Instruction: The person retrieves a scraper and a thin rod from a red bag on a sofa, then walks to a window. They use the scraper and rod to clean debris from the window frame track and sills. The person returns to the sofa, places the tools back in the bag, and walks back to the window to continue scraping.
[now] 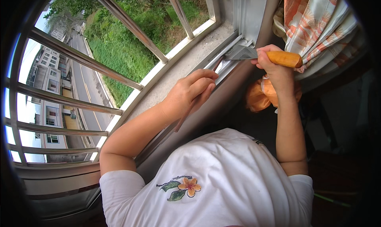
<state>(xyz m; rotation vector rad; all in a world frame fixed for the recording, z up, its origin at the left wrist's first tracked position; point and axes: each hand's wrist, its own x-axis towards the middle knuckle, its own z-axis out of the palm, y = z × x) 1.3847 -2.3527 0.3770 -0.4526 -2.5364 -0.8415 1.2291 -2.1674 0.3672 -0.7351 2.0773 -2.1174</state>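
Observation:
My right hand (275, 71) grips a putty knife by its wooden handle (285, 59). The knife's broad metal blade (242, 53) lies over the aluminium sliding-window track (227, 67), close to its far corner. In my left hand (195, 88) is a thin reddish-brown stick (185, 117), held slantwise. Its far end reaches the track beside the blade's edge; whether it touches the blade I cannot tell. The stick's lower end sticks out below my palm. My fingers hide its middle.
Metal security bars (131, 27) stand along the left, beyond a gritty concrete sill (190, 59). A patterned curtain (318, 27) hangs at the right, with a gathered orange cloth (262, 93) below it. The window jamb (251, 13) rises past the track's far end.

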